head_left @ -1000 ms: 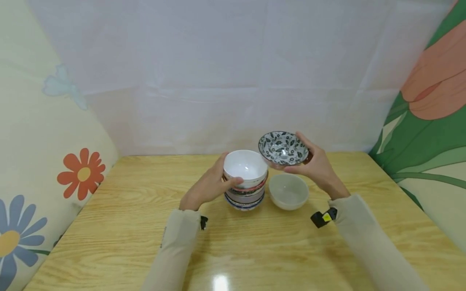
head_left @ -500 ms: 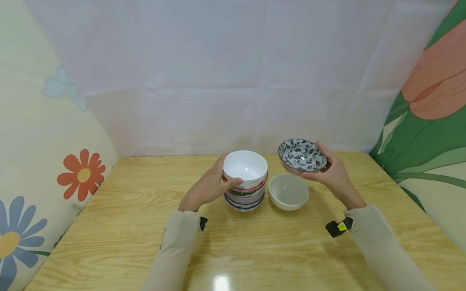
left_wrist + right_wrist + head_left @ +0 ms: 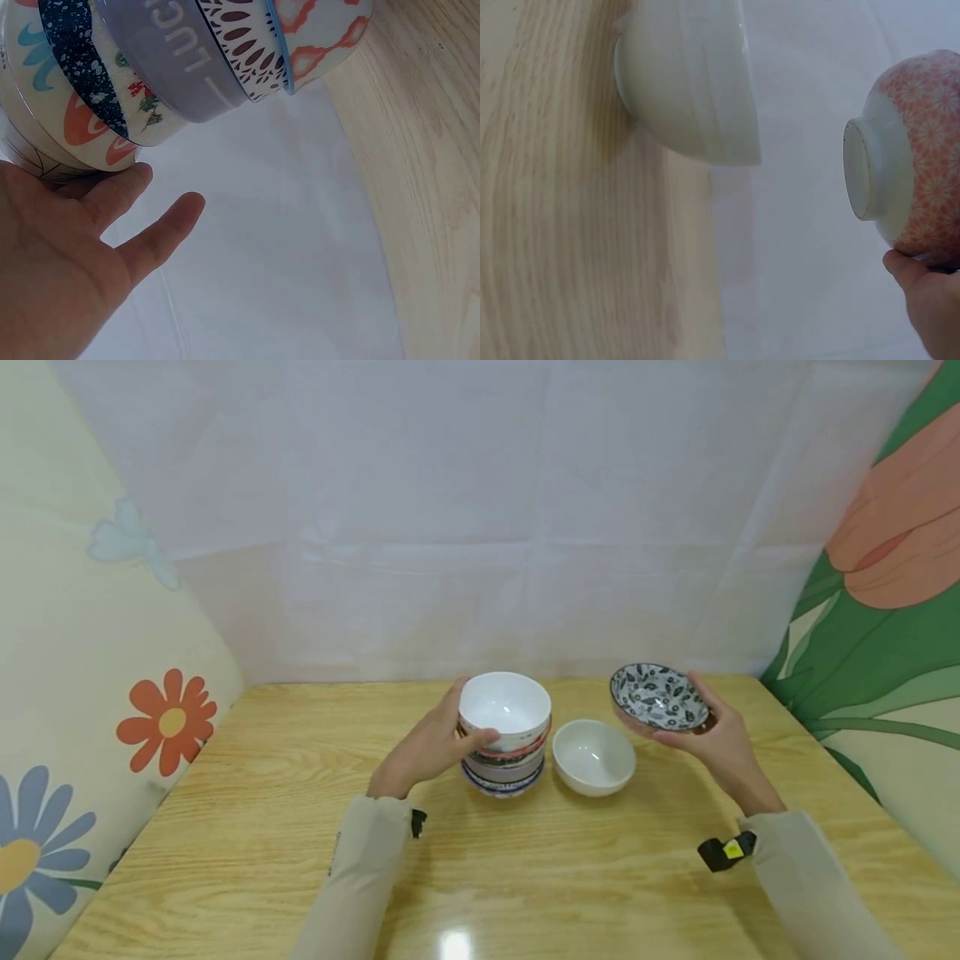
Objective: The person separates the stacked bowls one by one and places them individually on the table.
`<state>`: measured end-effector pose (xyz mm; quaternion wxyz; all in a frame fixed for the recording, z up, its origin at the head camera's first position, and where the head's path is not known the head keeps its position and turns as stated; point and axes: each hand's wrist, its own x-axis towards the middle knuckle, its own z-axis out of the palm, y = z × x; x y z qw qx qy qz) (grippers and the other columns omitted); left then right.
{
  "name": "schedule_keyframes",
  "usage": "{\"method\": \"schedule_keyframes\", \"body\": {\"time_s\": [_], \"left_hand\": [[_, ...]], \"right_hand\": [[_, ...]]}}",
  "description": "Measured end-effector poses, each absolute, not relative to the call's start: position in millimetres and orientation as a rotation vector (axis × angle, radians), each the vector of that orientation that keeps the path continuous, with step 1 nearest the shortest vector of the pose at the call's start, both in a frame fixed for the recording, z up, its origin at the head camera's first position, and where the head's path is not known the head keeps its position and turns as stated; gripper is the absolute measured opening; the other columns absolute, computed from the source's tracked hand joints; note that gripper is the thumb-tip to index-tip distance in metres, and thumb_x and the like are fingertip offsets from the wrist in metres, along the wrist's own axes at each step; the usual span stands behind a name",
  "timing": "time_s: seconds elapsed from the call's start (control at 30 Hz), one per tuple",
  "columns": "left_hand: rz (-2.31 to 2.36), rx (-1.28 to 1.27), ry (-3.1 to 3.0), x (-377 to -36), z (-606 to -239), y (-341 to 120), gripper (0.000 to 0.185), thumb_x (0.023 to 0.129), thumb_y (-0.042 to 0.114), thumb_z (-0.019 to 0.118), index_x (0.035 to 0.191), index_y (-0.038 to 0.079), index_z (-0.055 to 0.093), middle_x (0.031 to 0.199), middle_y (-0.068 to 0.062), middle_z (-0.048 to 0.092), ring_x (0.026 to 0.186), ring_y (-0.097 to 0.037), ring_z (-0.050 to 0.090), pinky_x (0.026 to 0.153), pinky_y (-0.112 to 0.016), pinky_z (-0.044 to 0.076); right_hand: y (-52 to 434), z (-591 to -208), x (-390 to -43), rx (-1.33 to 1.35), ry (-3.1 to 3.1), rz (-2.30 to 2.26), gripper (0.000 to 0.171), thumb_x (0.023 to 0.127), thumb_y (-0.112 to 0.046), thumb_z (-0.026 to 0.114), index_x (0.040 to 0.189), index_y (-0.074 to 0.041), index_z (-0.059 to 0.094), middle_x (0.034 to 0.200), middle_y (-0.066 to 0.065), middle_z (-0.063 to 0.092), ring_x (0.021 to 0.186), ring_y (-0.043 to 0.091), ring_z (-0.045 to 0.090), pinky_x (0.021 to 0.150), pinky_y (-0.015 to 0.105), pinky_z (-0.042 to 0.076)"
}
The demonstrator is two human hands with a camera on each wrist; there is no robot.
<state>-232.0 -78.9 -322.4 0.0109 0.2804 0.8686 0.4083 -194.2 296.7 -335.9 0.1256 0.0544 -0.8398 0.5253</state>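
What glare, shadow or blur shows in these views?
Head: a bright glare spot on the table at the bottom edge, plus small highlights inside the white bowl; right wrist: a soft shadow on the table beside the pale bowl; left wrist: no strong blur, letters on the purple bowl legible.

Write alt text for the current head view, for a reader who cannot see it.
A person's right hand holds a black-and-white patterned bowl above a wood-grain table, while the left hand holds the upper part of a stack of bowls topped by a white bowl. A plain pale bowl stands on the table beside the stack.
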Motion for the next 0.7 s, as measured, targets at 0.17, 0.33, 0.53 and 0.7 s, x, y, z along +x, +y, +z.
{"method": "schedule_keyframes", "body": {"time_s": [0.17, 0.33, 0.53, 0.7], "left_hand": [[1.279, 0.876, 2.697, -231, -322, -79, 0.091, 0.085, 0.057, 0.060, 0.151, 0.015, 0.014, 0.145, -0.012, 0.039, 0.132, -0.027, 0.043, 0.105, -0.051, 0.039], [1.274, 0.878, 2.709, -230, -320, -80, 0.091, 0.085, 0.057, 0.060, 0.151, 0.015, 0.014, 0.145, -0.012, 0.039, 0.132, -0.027, 0.043, 0.105, -0.051, 0.039], [1.276, 0.865, 2.706, -230, -322, -79, 0.089, 0.085, 0.055, 0.062, 0.151, 0.015, 0.015, 0.145, -0.011, 0.039, 0.132, -0.027, 0.043, 0.105, -0.051, 0.039], [1.259, 0.865, 2.715, -230, -324, -79, 0.091, 0.085, 0.057, 0.060, 0.151, 0.016, 0.014, 0.146, -0.011, 0.039, 0.132, -0.026, 0.042, 0.105, -0.051, 0.039]], "right_hand": [[303, -342, -192, 0.114, -2.442, 1.532, 0.095, 0.083, -0.010, 0.074, 0.153, -0.008, 0.009, 0.157, 0.022, 0.014, 0.132, 0.036, 0.032, 0.083, -0.001, 0.037], [308, -350, -192, 0.101, -2.443, 1.564, 0.096, 0.084, -0.011, 0.073, 0.154, -0.009, 0.008, 0.158, 0.021, 0.010, 0.134, 0.037, 0.030, 0.084, -0.001, 0.036], [318, -364, -190, 0.060, -2.483, 1.548, 0.099, 0.083, -0.010, 0.074, 0.154, -0.009, 0.005, 0.158, 0.022, 0.010, 0.137, 0.038, 0.025, 0.083, -0.003, 0.033], [325, -374, -188, 0.028, -2.531, 1.473, 0.100, 0.081, -0.012, 0.076, 0.153, -0.006, 0.007, 0.156, 0.025, 0.012, 0.136, 0.042, 0.024, 0.081, -0.005, 0.029]]}}
